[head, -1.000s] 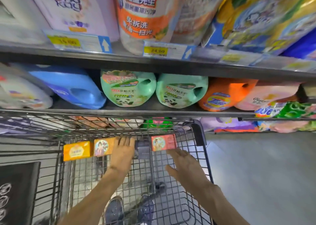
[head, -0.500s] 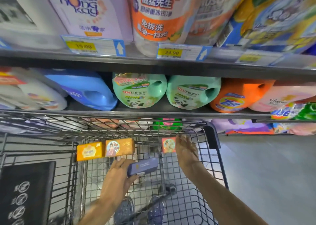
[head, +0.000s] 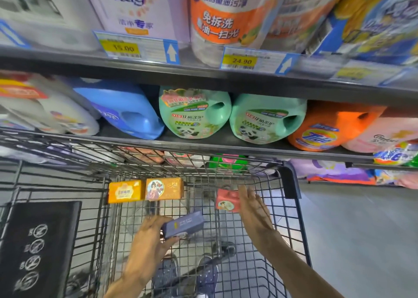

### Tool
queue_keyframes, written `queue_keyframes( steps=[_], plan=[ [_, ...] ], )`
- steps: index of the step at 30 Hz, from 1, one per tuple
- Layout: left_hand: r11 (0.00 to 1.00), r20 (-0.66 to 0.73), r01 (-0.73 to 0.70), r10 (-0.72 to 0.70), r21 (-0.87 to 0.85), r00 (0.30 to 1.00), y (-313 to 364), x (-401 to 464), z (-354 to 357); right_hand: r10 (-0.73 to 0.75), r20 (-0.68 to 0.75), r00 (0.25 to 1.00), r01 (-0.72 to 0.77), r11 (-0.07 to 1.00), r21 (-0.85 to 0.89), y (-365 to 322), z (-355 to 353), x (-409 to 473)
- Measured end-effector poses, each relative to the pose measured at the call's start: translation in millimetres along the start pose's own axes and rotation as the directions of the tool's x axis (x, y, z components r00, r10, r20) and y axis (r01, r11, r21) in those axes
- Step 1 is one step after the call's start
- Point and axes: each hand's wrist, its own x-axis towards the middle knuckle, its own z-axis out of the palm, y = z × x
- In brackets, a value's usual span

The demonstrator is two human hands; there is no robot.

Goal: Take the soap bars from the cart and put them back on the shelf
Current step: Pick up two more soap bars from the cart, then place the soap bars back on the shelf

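Since the earlier frame the right hand [head: 256,209] has tilted the red soap bar [head: 226,201] up, fingers pinching it, while the left hand [head: 150,236] grips the blue soap bar [head: 183,226] above the cart [head: 291,184], 2 orange soap bars [head: 146,190] remaining inside.

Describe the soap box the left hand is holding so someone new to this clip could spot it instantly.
Start at the wire shopping cart parked against the detergent shelves. Inside it, toward the near side, the left hand holds a dark blue soap box above the cart floor. It is the only blue box: the yellow soap box and orange soap box stand along the far wall, and the red soap box is at the right hand.
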Motion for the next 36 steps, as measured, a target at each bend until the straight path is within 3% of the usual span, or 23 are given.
queue_keyframes(
  steps=[4,6,7,10,11,13,20,22,30,36],
  plan=[
    [0.987,0.038,0.086,-0.081,-0.136,0.996,-3.3,-2.6,-5.2,0.01,0.004,1.0,-0.01,0.966,0.257,-3.7,5.3,-13.5],
    [0.978,0.034,0.108,-0.104,-0.176,0.994,-1.3,-3.7,-11.1,0.009,-0.034,0.999,-0.002,0.979,0.202,-10.5,-0.4,-23.3],
    [0.97,0.036,0.113,-0.108,-0.216,0.994,0.6,-4.9,-14.4,-0.03,-0.081,0.996,0.038,0.995,0.096,-14.3,-2.7,-26.2],
    [0.923,0.065,0.135,-0.12,-0.36,0.991,13.5,-9.4,-32.8,-0.02,0.015,1.0,0.019,0.998,0.061,-22.4,-12.3,-37.3],
    [0.897,0.075,0.151,-0.131,-0.415,0.988,16.0,-10.2,-38.2,-0.041,0.02,0.999,0.041,0.999,-0.019,-27.6,-18.5,-45.1],
    [0.844,0.086,0.159,-0.133,-0.513,0.987,27.9,-13.2,-56.2,-0.092,0.016,0.996,0.093,0.996,-0.008,-40.4,-32.7,-65.7],
    [0.849,-0.033,-0.122,0.122,-0.514,0.992,105.3,-43.0,-140.5,-0.226,-0.129,0.966,0.25,0.943,0.22,-113.2,-104.0,-166.0],
    [0.852,-0.06,-0.219,0.217,-0.476,0.974,137.7,-57.4,-167.0,-0.175,-0.189,0.966,0.228,0.92,0.318,-127.4,-127.5,-196.9],
    [0.772,-0.082,-0.465,0.48,-0.433,0.873,277.4,-108.8,-234.5,-0.203,-0.47,0.859,0.359,0.894,0.269,-174.6,-233.0,-337.6],
    [0.658,-0.069,-0.635,0.67,-0.405,0.739,408.1,-156.1,-245.1,-0.185,-0.664,0.724,0.405,0.894,0.191,-165.9,-320.8,-440.5]
  ],
)
